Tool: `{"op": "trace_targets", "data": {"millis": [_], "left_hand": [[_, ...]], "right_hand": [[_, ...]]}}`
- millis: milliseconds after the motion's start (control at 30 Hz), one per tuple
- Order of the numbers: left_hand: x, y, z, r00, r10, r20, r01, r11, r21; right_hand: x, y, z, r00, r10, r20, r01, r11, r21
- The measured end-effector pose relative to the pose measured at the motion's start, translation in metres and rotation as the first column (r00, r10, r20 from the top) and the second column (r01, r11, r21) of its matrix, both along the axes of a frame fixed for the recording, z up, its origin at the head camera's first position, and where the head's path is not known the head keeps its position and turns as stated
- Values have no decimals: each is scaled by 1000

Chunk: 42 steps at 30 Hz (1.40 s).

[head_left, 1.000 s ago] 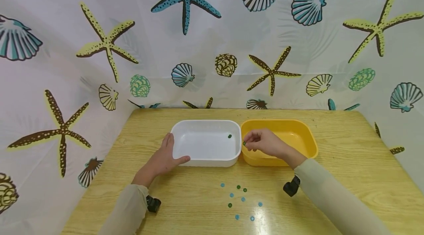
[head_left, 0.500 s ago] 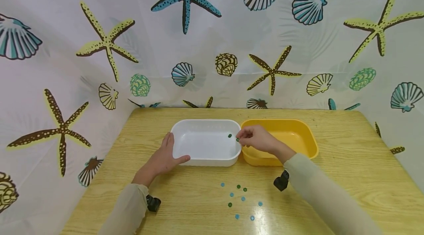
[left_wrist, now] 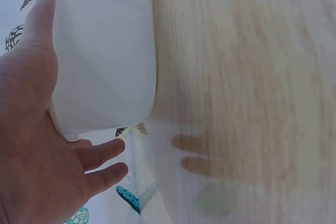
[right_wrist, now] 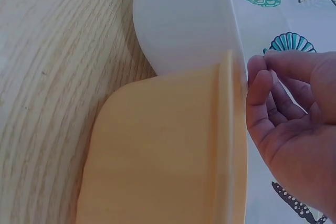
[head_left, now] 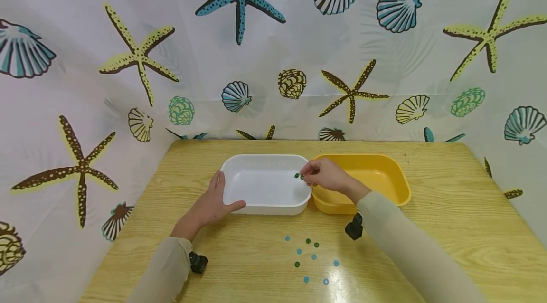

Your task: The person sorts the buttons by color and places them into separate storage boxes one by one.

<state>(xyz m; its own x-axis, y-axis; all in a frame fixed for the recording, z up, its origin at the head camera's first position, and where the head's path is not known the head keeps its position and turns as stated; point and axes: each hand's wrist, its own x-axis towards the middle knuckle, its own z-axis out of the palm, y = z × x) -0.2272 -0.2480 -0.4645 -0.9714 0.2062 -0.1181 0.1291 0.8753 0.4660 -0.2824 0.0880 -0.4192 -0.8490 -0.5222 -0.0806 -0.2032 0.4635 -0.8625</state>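
My left hand (head_left: 215, 202) rests against the left end of a white basin (head_left: 265, 210), thumb along its front rim and fingers extended by the end wall. The left wrist view shows this hand (left_wrist: 37, 103) with fingers fairly straight beside the basin (left_wrist: 105, 51). Over the white basin's right end, my right hand (head_left: 325, 174) pinches a small green disc (head_left: 302, 177) at its fingertips. Another green disc (head_left: 297, 175) is in the basin close by. In the right wrist view the right hand's (right_wrist: 294, 114) thumb and fingers meet; the disc is hidden there.
A yellow basin (head_left: 384, 179) stands right beside the white one, under my right forearm. Several loose discs, such as a green disc (head_left: 297, 264) and a blue disc (head_left: 314, 257), lie on the wooden table (head_left: 239, 255) in front. A patterned curtain (head_left: 273, 118) hangs behind.
My right hand has moved left with the green disc, from above the yellow basin's left side to over the white basin's right end. The left hand stays put.
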Motion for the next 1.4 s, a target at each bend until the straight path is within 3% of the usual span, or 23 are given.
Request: {"op": "trace_targets", "data": {"millis": [467,1033,1400], "left_hand": [[0,1,0,1000,1,7,-1,1000,-2],[-1,0,-2,1000,7,10,-7,1000,-13],[-1,0,-3,1000,8,8,-8,1000,-15]], "right_hand": [[-18,-8,-4,999,-34,-9,34,998,49],[-22,-17,-2,995,-99,-15,100,988,121],[-20,-15,-5,995,-96,-36,98,992,75]]}}
